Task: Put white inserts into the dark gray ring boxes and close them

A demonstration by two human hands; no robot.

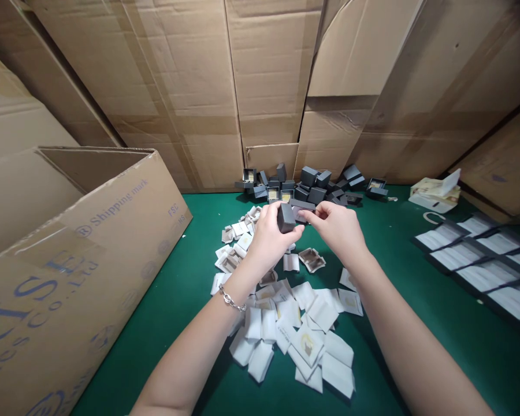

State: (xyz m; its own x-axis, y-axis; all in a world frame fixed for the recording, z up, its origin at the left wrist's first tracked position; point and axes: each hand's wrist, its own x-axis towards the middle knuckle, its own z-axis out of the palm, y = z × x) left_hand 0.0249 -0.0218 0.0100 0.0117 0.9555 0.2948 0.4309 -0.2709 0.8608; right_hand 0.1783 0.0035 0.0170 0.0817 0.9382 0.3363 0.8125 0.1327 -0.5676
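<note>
My left hand [268,237], with a chain bracelet at the wrist, is wrapped round a small dark grey hinged box [287,217], held up with its lid raised. My right hand [333,222] is closed at the box's opening, thumb and fingers pinched by the lid; a pale bit shows there, but I cannot make out what is pinched. Below the hands lies a heap of white folded cards [307,344], some with a gold print. Crumpled whitish-grey inserts [312,260] are scattered beside and under my left hand.
Several small dark boxes [316,195], some open, are piled against the cardboard wall [190,104]. A large carton [125,231] stands at the left. On the right are a tissue pack [435,193] and a dark tray [472,237] with white contents. The tabletop [390,254] is green.
</note>
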